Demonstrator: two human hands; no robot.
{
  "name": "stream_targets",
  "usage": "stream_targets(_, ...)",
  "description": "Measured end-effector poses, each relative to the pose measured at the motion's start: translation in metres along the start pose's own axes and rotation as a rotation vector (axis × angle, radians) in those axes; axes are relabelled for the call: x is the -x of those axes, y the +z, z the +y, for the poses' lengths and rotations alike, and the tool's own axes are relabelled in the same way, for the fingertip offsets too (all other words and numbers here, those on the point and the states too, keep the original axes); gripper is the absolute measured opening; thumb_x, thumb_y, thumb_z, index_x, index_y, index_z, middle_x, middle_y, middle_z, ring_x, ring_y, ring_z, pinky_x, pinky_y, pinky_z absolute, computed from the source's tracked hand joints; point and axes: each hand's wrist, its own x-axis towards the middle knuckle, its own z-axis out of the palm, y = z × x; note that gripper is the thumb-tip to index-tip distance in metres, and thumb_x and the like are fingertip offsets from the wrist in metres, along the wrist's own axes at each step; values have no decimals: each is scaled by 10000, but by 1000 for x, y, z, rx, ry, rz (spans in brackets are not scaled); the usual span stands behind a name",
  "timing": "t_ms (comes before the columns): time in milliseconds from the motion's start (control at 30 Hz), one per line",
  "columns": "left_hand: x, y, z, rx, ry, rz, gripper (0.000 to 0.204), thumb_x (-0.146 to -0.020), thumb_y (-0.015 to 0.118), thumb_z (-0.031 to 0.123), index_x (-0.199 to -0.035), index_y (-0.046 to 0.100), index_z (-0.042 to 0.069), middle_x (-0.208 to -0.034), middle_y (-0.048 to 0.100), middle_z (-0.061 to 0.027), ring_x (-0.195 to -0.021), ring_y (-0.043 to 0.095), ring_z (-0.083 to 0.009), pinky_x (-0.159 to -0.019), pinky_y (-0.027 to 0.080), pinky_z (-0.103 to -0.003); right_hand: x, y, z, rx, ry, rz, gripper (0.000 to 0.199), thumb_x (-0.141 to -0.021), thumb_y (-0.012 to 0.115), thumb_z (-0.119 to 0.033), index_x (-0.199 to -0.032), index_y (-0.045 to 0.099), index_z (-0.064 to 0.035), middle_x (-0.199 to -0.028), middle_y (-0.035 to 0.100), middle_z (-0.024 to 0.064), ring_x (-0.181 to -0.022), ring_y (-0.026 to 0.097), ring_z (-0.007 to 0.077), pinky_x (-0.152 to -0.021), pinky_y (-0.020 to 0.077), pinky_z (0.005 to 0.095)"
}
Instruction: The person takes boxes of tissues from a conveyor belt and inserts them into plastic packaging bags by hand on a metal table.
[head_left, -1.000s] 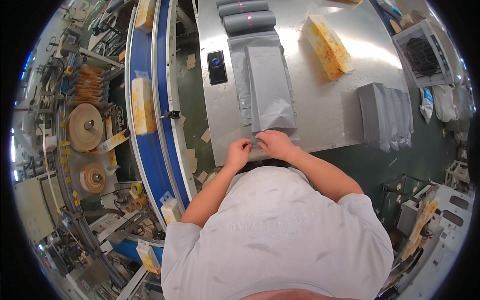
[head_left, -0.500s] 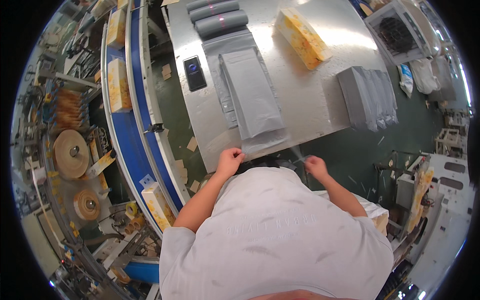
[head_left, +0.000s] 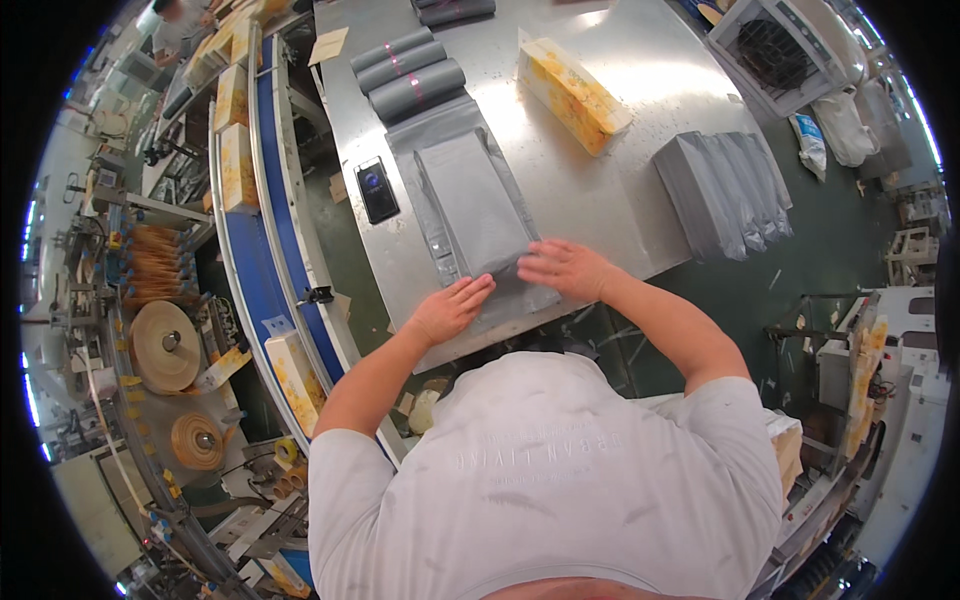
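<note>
A filled grey plastic bag (head_left: 472,195) lies lengthwise on flat grey bags (head_left: 428,128) at the near part of the metal table. My left hand (head_left: 452,310) rests on the near left corner of the filled bag, fingers stretched out. Across from it, my right hand (head_left: 566,268) lies over the near right corner, its fingers extended and slightly blurred. Neither hand grips anything. Between the two hands, the near end of the bag spreads flat toward the table edge.
Grey rolls (head_left: 415,85) lie beyond the bags, and a black phone (head_left: 377,190) lies left of them. A yellow-patterned pack (head_left: 572,95) and stacked grey packages (head_left: 722,195) are to the right. A blue conveyor (head_left: 290,200) carrying similar packs runs along the left.
Both hands have come forward from the table edge onto the near end of the bag. My right hand, closed on a thin clear strip before, is now open without it. The view has shifted.
</note>
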Motion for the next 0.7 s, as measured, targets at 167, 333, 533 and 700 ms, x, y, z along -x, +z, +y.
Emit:
stream_targets(167, 9, -12, 11, -23, -55, -146, 316, -897, 582, 129, -1166, 700, 13, -1477, 548, -103, -1438, 454, -262, -1184, 395, -408, 2, 30, 12, -91, -175, -63, 308, -801, 637, -123, -1106, 678, -117, -1229, 681, 41, -1289, 570, 260, -1080, 481, 396)
stream_targets(333, 27, -5, -7, 401, -287, -104, 185, -854, 659, 100, -1017, 667, 14, -1367, 613, -131, -1355, 530, -308, -1158, 417, -404, 27, 57, 19, -530, 169, 60, 202, -793, 643, -46, -980, 696, -99, -1075, 715, 71, -1083, 677, 274, -886, 573, 407)
stream_targets(533, 6, 35, -7, 945, -1199, 351, 174, -948, 701, 134, -902, 594, 5, -984, 695, -74, -861, 642, -200, -779, 517, -339, 8, 76, 10, -875, 1052, 229, 103, -918, 652, -124, -955, 702, -42, -870, 709, 148, -831, 687, 325, -763, 550, 375)
stream_targets(700, -11, 91, -23, 1007, -1636, 640, 165, -980, 692, 172, -983, 620, 24, -903, 660, -27, -753, 549, -103, -696, 468, -288, -31, 115, 21, -758, 1430, 109, 267, -981, 667, -267, -1024, 690, -5, -830, 718, 142, -756, 669, 281, -731, 531, 387)
